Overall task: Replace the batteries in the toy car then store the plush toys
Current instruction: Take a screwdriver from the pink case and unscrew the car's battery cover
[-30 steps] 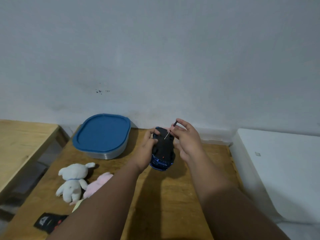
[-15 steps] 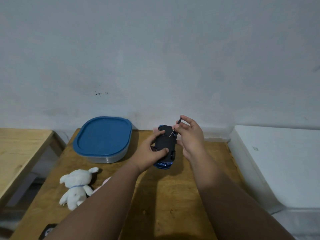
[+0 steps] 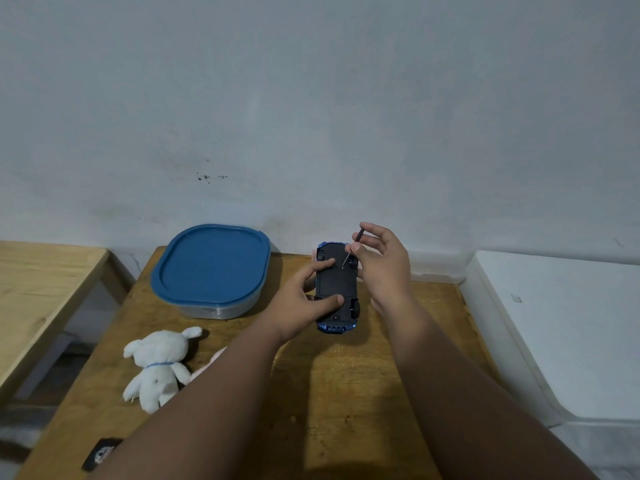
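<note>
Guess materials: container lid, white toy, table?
Container lid: looks like matte blue plastic, smooth with a moulded raised rim. White plush toy: soft fabric, fuzzy nap, limp limbs, probably stuffed. Table: wood or wood-look board, visible grain, light sheen; solid or veneer can't be told.

Dim, flat indoor light is falling from above — forearms are casting soft shadows on the wooden table (image 3: 346, 393); edges are bending slightly, detail looking soft and grainy.

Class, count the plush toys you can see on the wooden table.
2: a white plush toy lying near the table's left edge, and a pink plush toy beside it, mostly hidden behind the left forearm.
</note>
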